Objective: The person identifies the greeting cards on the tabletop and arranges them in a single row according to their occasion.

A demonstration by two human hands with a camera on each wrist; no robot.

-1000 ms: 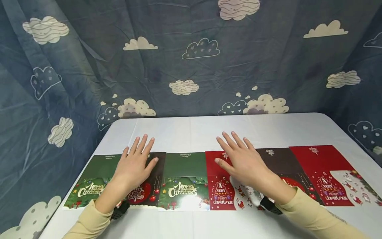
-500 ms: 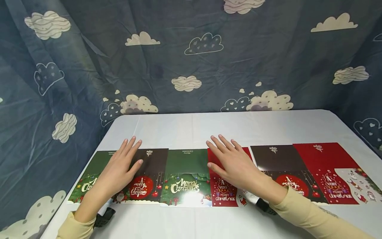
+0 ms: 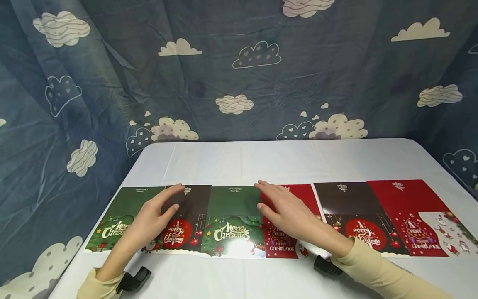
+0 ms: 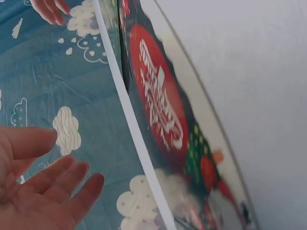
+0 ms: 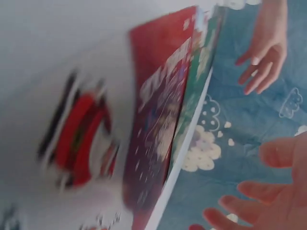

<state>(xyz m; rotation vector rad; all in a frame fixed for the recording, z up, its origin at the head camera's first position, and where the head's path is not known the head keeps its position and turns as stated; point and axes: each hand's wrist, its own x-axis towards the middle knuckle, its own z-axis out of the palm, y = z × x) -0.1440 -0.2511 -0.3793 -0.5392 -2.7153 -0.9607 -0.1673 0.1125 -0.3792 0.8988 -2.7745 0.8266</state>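
Note:
Opened Christmas cards lie in a row on the white table. My left hand (image 3: 148, 219) is over the leftmost green card (image 3: 112, 224) and the dark card (image 3: 194, 199) beside it, fingers loosely bent and holding nothing. My right hand (image 3: 288, 211) is over a red card (image 3: 274, 247), partly hiding it; its fingers are relaxed, with nothing between them. Between the hands lies another green card (image 3: 233, 203). In the wrist views, the left fingers (image 4: 88, 196) and right fingers (image 5: 249, 201) appear apart from the cards.
To the right lie another dark card (image 3: 351, 203) and a red card (image 3: 407, 203). The white table (image 3: 269, 160) extends behind and in front of the row. A blue cloth with clouds (image 3: 209, 41) hangs at the back and sides. Both wrists wear black devices (image 3: 135, 279).
Both hands have turned from spread, palm-down fingers to palms more inward, with fingers closer together. The left hand first moved left. The view has shifted slightly; the cards lie in the same order.

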